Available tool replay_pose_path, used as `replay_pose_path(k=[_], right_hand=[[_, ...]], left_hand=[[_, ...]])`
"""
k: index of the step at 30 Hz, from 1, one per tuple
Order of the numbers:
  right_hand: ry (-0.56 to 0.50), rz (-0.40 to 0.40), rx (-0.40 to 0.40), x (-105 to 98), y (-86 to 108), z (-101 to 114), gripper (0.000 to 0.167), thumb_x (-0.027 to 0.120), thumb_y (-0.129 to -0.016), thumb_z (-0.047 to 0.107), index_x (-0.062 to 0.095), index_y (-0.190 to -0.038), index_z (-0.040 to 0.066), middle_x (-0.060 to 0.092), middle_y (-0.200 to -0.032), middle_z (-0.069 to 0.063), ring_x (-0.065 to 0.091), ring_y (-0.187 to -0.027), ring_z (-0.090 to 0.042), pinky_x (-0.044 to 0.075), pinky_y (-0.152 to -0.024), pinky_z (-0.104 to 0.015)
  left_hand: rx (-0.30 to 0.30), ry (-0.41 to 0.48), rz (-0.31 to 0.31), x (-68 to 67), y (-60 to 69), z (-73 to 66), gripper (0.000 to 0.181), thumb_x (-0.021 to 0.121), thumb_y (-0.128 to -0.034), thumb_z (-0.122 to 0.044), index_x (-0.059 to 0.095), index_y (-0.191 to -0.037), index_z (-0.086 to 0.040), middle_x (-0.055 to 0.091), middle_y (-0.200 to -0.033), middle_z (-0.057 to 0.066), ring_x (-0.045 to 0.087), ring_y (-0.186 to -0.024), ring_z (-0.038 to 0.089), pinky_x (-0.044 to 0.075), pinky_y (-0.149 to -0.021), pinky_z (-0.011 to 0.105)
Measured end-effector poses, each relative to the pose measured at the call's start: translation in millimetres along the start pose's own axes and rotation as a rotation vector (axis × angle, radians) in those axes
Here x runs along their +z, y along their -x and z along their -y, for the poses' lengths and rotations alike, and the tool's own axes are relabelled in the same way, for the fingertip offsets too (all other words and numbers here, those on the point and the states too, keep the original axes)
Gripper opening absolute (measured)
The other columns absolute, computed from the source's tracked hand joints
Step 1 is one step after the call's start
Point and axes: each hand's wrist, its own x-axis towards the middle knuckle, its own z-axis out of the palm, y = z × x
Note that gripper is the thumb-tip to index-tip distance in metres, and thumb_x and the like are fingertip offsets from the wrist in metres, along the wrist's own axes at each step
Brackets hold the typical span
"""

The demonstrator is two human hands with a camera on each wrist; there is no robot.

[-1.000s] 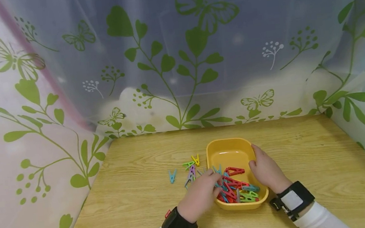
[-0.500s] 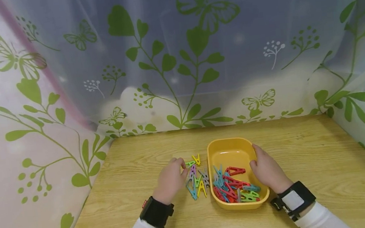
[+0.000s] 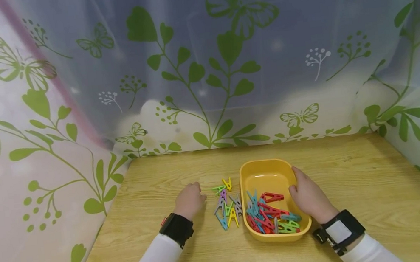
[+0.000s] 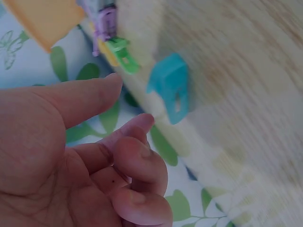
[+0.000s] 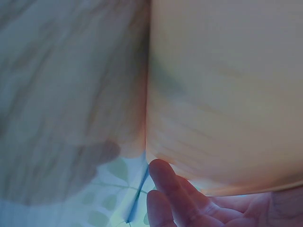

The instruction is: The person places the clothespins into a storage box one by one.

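My left hand [image 3: 189,201] is over the table, left of the loose clothespins. In the left wrist view its thumb and index finger are apart with nothing between them, and the other fingers bend loosely. A blue clothespin [image 4: 173,87] lies just beyond the fingertips; the hand hides it in the head view. My right hand [image 3: 312,195] grips the right rim of a yellow plastic basin [image 3: 265,165], thumb over the edge and fingers along the outer wall [image 5: 227,104]. Red, blue and green clothespins [image 3: 274,211] are heaped in the basin's near half.
Between my left hand and the basin lies a cluster of loose clothespins, among them yellow [image 3: 232,217], purple [image 3: 222,196] and green [image 3: 219,188] ones. The wooden table [image 3: 168,169] meets a leaf-patterned curtain [image 3: 205,84] at the back and sides.
My left hand has moved left from the basin, past the loose clothespins, then lowered slightly near where the lone blue clothespin lay. My right hand keeps its grip on the basin.
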Motion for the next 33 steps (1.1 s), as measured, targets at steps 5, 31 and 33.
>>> replay_pose_path(k=[5, 31, 33], right_hand=[[-0.005, -0.001, -0.006, -0.8, 0.0, 0.1, 0.061, 0.045, -0.104, 0.009, 0.022, -0.154, -0.017, 0.037, -0.154, -0.04, 0.047, -0.137, -0.052, 0.04, -0.11, -0.063], [0.001, 0.0, 0.012, 0.5, -0.6, 0.3, 0.061, 0.045, -0.104, 0.01, 0.022, -0.155, -0.016, 0.037, -0.154, -0.039, 0.047, -0.137, -0.052, 0.04, -0.11, -0.062], [0.002, 0.0, 0.013, 0.0, -0.2, 0.7, 0.061, 0.045, -0.104, 0.01, 0.022, -0.155, -0.016, 0.037, -0.153, -0.04, 0.048, -0.137, -0.052, 0.04, -0.11, -0.062]], left_hand=[[-0.03, -0.06, 0.016, 3.2, -2.6, -1.2, 0.022, 0.077, -0.0906, -0.012, 0.068, -0.102, 0.004, 0.07, -0.092, 0.017, 0.07, -0.084, 0.031, 0.059, -0.072, 0.043], [0.045, -0.104, -0.051, -0.5, -10.0, 0.4, 0.01, 0.07, -0.0934, -0.002, 0.069, -0.085, 0.002, 0.069, -0.087, 0.016, 0.069, -0.078, 0.028, 0.058, -0.068, 0.041], [0.075, -0.108, -0.086, -4.7, -8.9, -4.8, 0.009, 0.069, -0.0938, 0.0, 0.069, -0.085, 0.002, 0.068, -0.085, 0.015, 0.067, -0.075, 0.027, 0.057, -0.065, 0.039]])
